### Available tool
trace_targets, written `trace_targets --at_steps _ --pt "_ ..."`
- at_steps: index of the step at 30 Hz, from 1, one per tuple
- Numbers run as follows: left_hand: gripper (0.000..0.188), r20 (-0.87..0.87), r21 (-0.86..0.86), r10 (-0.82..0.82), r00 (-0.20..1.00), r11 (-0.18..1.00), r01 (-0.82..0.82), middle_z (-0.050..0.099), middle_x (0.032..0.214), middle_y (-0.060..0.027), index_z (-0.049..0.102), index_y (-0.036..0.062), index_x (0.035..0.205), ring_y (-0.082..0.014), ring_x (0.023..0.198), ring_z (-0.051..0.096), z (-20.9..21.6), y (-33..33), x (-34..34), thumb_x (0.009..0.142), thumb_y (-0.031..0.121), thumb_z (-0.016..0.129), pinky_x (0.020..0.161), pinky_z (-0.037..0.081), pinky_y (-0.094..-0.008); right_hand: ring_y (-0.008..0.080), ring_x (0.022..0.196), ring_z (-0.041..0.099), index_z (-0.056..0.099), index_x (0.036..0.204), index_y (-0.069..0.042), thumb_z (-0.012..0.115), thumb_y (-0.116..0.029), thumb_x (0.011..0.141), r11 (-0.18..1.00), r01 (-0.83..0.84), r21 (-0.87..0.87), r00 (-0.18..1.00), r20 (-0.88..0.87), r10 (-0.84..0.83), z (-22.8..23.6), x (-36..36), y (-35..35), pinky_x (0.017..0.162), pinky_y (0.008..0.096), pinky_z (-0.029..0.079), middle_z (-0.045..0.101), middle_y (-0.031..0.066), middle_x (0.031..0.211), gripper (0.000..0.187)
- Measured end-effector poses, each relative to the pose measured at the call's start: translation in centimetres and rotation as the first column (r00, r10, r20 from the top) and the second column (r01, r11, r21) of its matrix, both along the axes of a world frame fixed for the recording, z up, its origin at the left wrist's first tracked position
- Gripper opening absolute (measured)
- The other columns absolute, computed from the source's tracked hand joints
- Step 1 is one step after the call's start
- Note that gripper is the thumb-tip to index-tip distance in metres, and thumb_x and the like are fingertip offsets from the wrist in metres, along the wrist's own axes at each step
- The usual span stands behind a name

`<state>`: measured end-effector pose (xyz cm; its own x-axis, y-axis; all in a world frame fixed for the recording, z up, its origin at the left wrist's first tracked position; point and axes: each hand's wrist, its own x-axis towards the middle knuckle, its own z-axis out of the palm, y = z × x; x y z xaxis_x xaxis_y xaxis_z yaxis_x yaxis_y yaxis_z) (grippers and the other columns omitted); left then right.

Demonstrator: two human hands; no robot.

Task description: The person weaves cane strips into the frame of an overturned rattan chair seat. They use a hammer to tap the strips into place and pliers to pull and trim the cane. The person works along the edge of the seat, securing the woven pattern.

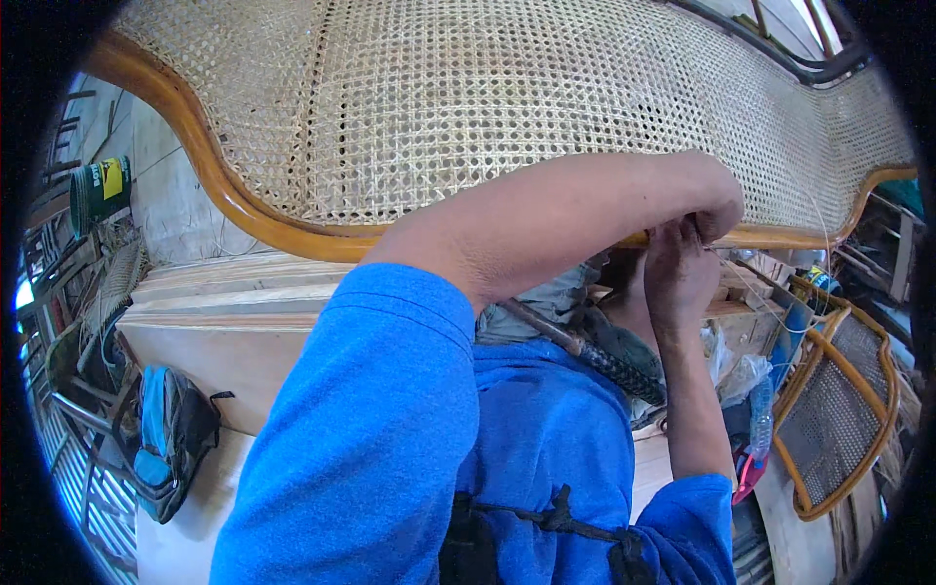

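A woven cane panel (487,97) in a curved, varnished wooden frame (283,239) spans the space before me. My left arm reaches across to the right, and my left hand (717,200) bends down over the near rail, its fingers curled and partly hidden. Just below it, my right hand (680,268) comes up from underneath with its fingertips pressed together. The two hands meet at the rail's edge; what lies between their fingers is hidden. A thin pale strand (756,285) trails to the right of them. Across my lap lies a rod with a dark, braided-looking end (624,366).
Stacked boards (224,302) lie beneath the panel at left, beside a backpack (175,439) and a dark green can (100,195). At right stand a smaller cane-filled frame (838,414), a plastic bottle (760,414) and a blue tube (790,336). A dark rail (760,44) borders the far right.
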<state>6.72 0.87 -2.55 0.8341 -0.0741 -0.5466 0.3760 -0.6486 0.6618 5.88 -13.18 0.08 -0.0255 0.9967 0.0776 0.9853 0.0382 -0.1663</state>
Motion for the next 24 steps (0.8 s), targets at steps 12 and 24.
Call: trace_targets --at_steps 12,24 --pt "0.021 0.178 -0.09 0.038 0.983 0.996 -0.022 0.065 0.086 -0.0133 0.066 0.0018 0.089 -0.0231 0.069 0.056 -1.5 1.2 -0.6 0.074 0.014 0.057 0.067 0.046 -0.0382 0.0277 0.08 0.062 0.06 0.094 -0.013 0.049 -0.019 0.087 0.982 0.014 -0.19 0.984 0.179 0.021 0.6 0.3 0.6 0.063 0.0411 0.05 0.062 0.0075 0.092 0.014" --pt "0.027 0.279 -0.134 0.142 0.95 0.985 -0.108 0.065 0.074 -0.0135 0.067 0.0 0.085 -0.0231 0.064 0.054 -3.3 1.9 -0.5 0.069 0.022 0.065 0.063 0.045 -0.0389 0.0365 0.09 0.058 0.057 0.095 -0.006 0.049 -0.011 0.085 0.914 -0.192 -0.357 0.974 -0.184 0.133 0.3 2.1 3.4 0.073 0.0426 0.046 0.06 0.0196 0.089 0.014"
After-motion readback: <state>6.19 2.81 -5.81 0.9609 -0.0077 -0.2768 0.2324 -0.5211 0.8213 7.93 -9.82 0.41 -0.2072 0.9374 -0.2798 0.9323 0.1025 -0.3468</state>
